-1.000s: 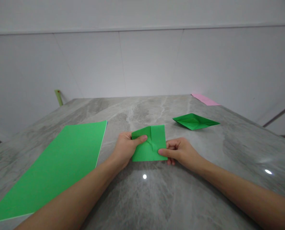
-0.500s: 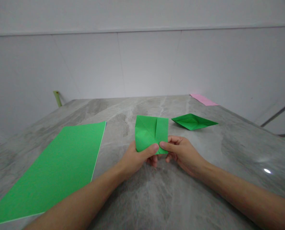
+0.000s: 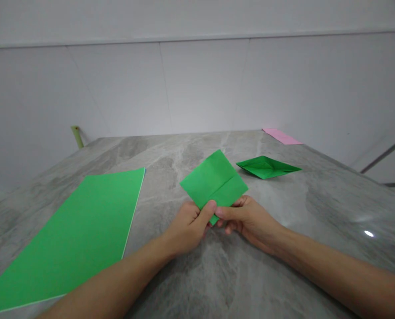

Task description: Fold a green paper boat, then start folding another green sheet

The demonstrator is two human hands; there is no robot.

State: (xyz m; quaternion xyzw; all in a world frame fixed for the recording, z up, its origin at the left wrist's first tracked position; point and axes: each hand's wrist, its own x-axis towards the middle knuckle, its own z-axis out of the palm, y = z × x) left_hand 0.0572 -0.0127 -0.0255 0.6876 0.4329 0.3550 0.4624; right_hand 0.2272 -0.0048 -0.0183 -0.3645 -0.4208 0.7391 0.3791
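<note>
- Rotated since the earlier frame: the folded green paper square (image 3: 213, 179), now corner-up at frame centre.
- Its lower corner is pinched by the left hand (image 3: 187, 228) and right hand (image 3: 247, 221), fingers nearly closed.
- Creases are made; a green paper boat (image 3: 265, 167) lies upper right, a flat green sheet (image 3: 74, 235) lower left.
- Pinched corner is hidden by the fingers.

**Paper on a grey marble desk (image 3: 283, 208)**
A large green sheet (image 3: 67, 239) lies at lower left, a green origami boat (image 3: 267, 167) right of centre, a pink sheet (image 3: 281, 136) along the far edge at upper right; a pale green stick (image 3: 77, 137) stands beyond the far left corner.
</note>
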